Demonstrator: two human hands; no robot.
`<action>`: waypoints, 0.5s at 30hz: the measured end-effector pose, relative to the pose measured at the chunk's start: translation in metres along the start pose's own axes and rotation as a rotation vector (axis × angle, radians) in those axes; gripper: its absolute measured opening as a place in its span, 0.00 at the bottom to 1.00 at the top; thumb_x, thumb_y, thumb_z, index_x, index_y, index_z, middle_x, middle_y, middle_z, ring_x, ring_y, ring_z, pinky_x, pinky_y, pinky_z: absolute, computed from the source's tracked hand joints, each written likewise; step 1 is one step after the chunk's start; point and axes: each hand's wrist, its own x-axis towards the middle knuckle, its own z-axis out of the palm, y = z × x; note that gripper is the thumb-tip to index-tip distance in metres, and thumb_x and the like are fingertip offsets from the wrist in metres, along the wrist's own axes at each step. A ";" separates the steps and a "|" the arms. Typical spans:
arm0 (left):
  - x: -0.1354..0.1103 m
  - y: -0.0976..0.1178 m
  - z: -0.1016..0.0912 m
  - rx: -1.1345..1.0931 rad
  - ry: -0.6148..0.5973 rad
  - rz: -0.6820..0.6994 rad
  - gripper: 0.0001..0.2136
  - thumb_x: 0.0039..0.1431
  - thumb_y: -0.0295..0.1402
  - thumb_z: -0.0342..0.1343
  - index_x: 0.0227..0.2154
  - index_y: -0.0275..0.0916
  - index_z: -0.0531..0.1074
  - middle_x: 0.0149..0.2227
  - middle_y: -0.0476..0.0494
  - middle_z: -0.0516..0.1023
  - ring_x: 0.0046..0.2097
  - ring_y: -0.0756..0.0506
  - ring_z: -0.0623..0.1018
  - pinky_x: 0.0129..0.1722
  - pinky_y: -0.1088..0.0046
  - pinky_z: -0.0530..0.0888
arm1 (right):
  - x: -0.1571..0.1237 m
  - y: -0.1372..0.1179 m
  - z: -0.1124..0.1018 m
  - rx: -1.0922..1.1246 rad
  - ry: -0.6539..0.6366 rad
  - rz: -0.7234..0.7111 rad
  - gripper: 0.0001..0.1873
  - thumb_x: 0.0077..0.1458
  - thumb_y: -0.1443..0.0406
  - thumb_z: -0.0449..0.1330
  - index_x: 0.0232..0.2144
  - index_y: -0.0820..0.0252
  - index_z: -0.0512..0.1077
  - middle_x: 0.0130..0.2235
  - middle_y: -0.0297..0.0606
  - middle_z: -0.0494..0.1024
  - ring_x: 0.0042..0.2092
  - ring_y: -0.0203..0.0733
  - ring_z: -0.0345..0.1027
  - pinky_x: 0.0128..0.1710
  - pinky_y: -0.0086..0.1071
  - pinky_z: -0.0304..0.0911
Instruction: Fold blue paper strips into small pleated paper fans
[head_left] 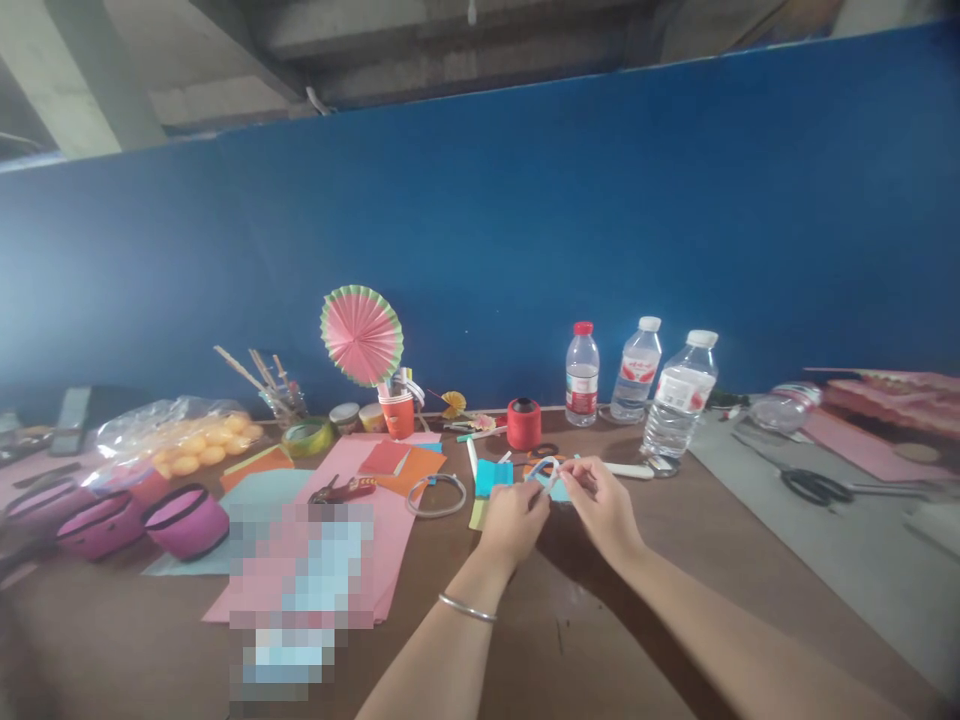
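The water bottles (582, 375) carry red-and-white labels too blurred to read, while left hand (514, 520) and right hand (604, 505) pinch one thin pale curved strip (550, 469).

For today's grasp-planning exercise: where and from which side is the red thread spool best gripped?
The red thread spool stands upright, a plain cylinder near the blue wall. Likely best: come from the front, slightly above, and close on its round flanks at mid-height; the wall blocks the back.
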 end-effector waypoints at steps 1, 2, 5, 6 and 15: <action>0.000 0.000 0.000 0.001 -0.010 0.001 0.11 0.52 0.28 0.47 0.17 0.39 0.67 0.17 0.52 0.66 0.22 0.50 0.66 0.26 0.76 0.59 | 0.001 0.001 -0.001 0.037 0.023 0.034 0.10 0.52 0.58 0.53 0.26 0.57 0.59 0.33 0.38 0.73 0.36 0.41 0.69 0.38 0.34 0.63; 0.001 0.000 -0.001 0.001 -0.017 0.001 0.11 0.52 0.29 0.46 0.16 0.39 0.66 0.16 0.52 0.65 0.22 0.50 0.66 0.25 0.76 0.59 | 0.002 0.001 -0.001 0.065 0.044 0.063 0.11 0.52 0.57 0.53 0.26 0.57 0.59 0.33 0.39 0.74 0.35 0.42 0.69 0.37 0.34 0.64; 0.001 0.000 -0.001 -0.005 -0.017 -0.003 0.11 0.54 0.30 0.46 0.18 0.40 0.66 0.18 0.52 0.66 0.23 0.50 0.66 0.25 0.76 0.59 | 0.007 0.002 -0.005 0.111 0.103 0.109 0.12 0.51 0.55 0.54 0.27 0.57 0.60 0.33 0.41 0.75 0.35 0.43 0.70 0.37 0.36 0.65; 0.001 0.000 -0.002 -0.009 -0.012 -0.006 0.11 0.54 0.30 0.45 0.19 0.40 0.66 0.18 0.52 0.66 0.23 0.50 0.67 0.26 0.76 0.59 | 0.009 0.002 -0.006 0.126 0.117 0.112 0.12 0.51 0.55 0.54 0.27 0.57 0.61 0.33 0.41 0.75 0.36 0.44 0.70 0.37 0.37 0.65; 0.003 -0.003 -0.013 -0.085 0.114 -0.079 0.13 0.57 0.37 0.41 0.24 0.39 0.66 0.22 0.52 0.66 0.27 0.50 0.66 0.29 0.76 0.61 | 0.024 0.011 -0.017 0.481 0.270 0.209 0.10 0.51 0.58 0.53 0.31 0.57 0.59 0.31 0.37 0.75 0.30 0.40 0.71 0.31 0.37 0.67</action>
